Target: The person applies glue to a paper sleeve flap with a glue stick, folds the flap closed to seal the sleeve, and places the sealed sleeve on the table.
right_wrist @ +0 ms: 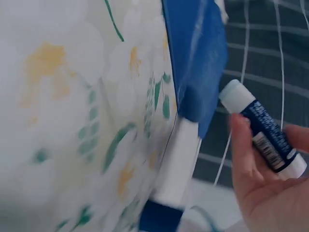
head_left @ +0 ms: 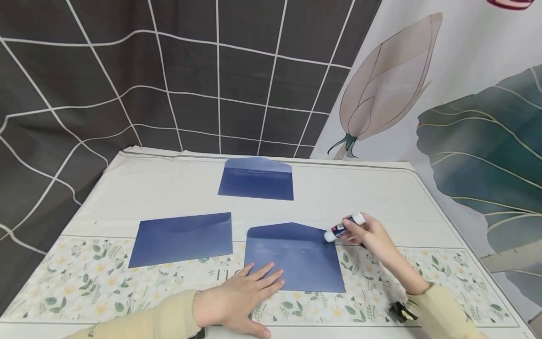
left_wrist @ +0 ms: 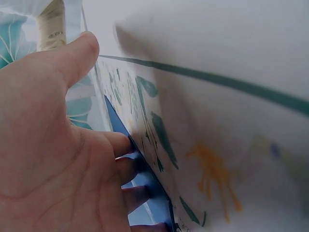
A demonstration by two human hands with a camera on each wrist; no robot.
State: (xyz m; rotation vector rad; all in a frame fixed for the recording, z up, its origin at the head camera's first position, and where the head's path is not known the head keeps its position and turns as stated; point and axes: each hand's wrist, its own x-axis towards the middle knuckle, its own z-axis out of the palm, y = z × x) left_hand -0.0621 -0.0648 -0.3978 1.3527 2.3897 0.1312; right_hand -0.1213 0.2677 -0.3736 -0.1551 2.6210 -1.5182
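A blue envelope [head_left: 305,268] lies with its pointed flap [head_left: 288,231] spread out away from me. My left hand [head_left: 243,299] rests on its lower left part, fingers straight and spread, thumb on the table. In the left wrist view the fingertips reach over the envelope edge [left_wrist: 145,162]. My right hand [head_left: 368,238] grips a glue stick [head_left: 342,228], a white tube with a dark blue label. Tilted, its lower white end is right at the flap's right corner. The right wrist view shows the glue stick [right_wrist: 263,130] between thumb and fingers.
Left of the worked envelope lies another blue envelope [head_left: 182,240]. A third envelope [head_left: 256,183], its flap open, lies near the table's back edge. A flower-printed cover [head_left: 101,282] spans the table's front. Dark checked cloth [head_left: 178,70] hangs behind.
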